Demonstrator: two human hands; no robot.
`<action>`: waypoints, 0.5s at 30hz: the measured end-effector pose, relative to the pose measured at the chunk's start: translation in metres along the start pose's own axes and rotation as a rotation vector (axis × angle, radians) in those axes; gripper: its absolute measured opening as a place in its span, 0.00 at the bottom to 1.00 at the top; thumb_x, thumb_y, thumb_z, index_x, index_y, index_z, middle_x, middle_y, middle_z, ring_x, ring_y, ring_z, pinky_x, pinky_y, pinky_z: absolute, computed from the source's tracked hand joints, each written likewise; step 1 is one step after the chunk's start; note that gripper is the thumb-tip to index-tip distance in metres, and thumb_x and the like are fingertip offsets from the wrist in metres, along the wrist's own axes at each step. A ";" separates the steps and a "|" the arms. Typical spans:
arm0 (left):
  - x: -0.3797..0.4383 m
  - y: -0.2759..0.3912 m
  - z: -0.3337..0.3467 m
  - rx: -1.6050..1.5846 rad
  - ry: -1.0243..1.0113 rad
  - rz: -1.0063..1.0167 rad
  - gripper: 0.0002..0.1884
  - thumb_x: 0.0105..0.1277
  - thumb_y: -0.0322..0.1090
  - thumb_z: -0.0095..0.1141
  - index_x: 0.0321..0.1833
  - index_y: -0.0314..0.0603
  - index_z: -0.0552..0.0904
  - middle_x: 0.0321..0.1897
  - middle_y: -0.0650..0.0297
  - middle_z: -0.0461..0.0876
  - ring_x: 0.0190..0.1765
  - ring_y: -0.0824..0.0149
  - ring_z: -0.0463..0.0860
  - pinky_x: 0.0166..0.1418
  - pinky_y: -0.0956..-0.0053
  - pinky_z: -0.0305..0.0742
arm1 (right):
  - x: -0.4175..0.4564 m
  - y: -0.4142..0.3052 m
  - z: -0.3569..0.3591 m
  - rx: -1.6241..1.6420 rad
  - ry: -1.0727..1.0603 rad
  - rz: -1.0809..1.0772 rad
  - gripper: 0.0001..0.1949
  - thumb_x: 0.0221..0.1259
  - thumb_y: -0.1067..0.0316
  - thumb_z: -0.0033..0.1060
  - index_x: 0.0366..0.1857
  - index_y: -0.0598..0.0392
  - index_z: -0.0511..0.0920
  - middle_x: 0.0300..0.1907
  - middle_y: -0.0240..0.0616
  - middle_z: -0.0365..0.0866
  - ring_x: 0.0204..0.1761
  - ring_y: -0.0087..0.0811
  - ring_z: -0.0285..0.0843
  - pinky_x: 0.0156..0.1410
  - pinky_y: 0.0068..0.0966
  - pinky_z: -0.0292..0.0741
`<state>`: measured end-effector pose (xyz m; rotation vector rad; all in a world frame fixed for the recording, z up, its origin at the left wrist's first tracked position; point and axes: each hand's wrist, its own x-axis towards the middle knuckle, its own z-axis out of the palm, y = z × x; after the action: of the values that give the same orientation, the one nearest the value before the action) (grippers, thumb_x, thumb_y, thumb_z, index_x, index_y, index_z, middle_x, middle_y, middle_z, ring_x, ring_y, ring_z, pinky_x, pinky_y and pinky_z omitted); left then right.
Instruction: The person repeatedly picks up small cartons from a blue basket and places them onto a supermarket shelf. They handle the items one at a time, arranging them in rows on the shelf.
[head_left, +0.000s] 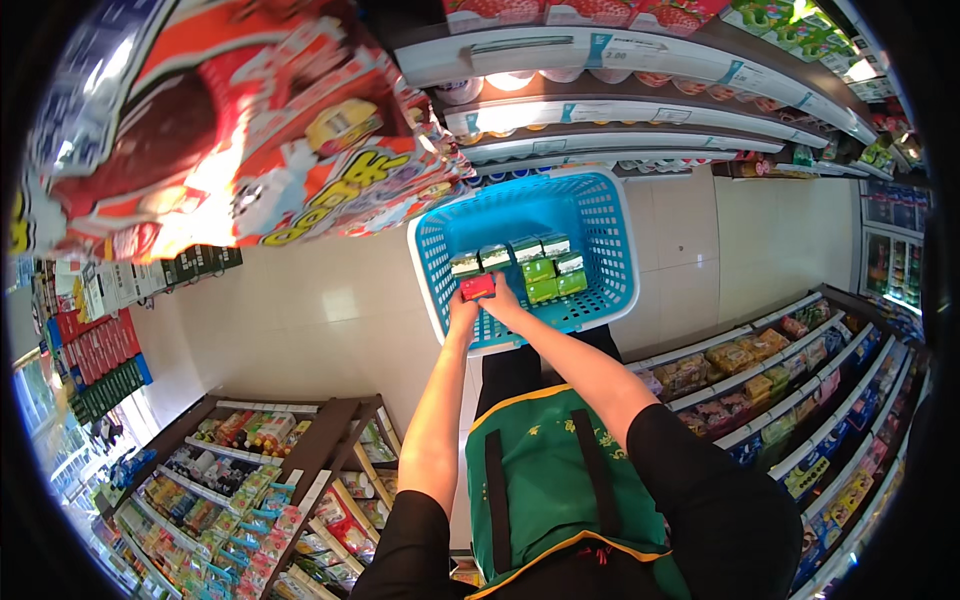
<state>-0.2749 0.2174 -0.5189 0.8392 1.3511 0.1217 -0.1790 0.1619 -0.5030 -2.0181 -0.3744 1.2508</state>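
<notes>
A blue plastic basket (631, 225) with a pale rim and perforated walls is before me on the tiled floor. My left hand (462, 309) and my right hand (501, 300) meet inside its near left part, both gripping a small red box (478, 287). Just beyond the red box are small green-and-white boxes (480, 260) on the left side. To the right of my hands, several bright green boxes (556, 277) sit grouped together, with a gap between the two groups. Parts of the fingers are hidden by the red box and by the steep view.
Shelves with price strips (600, 112) rise beyond the basket. Large red snack packs (262, 142) jut in at upper left. Stocked shelves (757, 360) stand at right and a display rack (247, 465) at lower left. Green cloth with yellow trim (555, 480) covers my front.
</notes>
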 end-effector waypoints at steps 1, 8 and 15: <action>-0.006 0.000 0.002 0.006 0.014 0.047 0.28 0.54 0.18 0.45 0.62 0.33 0.75 0.53 0.54 0.82 0.58 0.60 0.79 0.64 0.69 0.70 | -0.005 0.004 -0.003 -0.078 0.006 -0.063 0.38 0.46 0.70 0.68 0.66 0.49 0.59 0.53 0.59 0.76 0.54 0.61 0.77 0.56 0.48 0.75; -0.095 0.034 0.020 -0.028 0.066 0.345 0.34 0.45 0.10 0.39 0.62 0.33 0.69 0.59 0.51 0.72 0.64 0.56 0.74 0.70 0.67 0.66 | -0.058 -0.033 -0.035 -0.287 0.086 -0.324 0.26 0.53 0.76 0.63 0.58 0.52 0.65 0.35 0.56 0.82 0.42 0.61 0.81 0.40 0.49 0.76; -0.216 0.109 0.007 0.577 0.025 0.846 0.33 0.53 0.31 0.70 0.63 0.38 0.71 0.55 0.51 0.75 0.61 0.49 0.74 0.66 0.59 0.68 | -0.154 -0.087 -0.112 -0.169 0.059 -0.514 0.21 0.58 0.68 0.70 0.52 0.58 0.71 0.34 0.52 0.85 0.37 0.50 0.87 0.39 0.35 0.81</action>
<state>-0.2834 0.1767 -0.2805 1.8722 0.9759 0.4095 -0.1461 0.0859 -0.3109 -1.9185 -0.9286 0.8595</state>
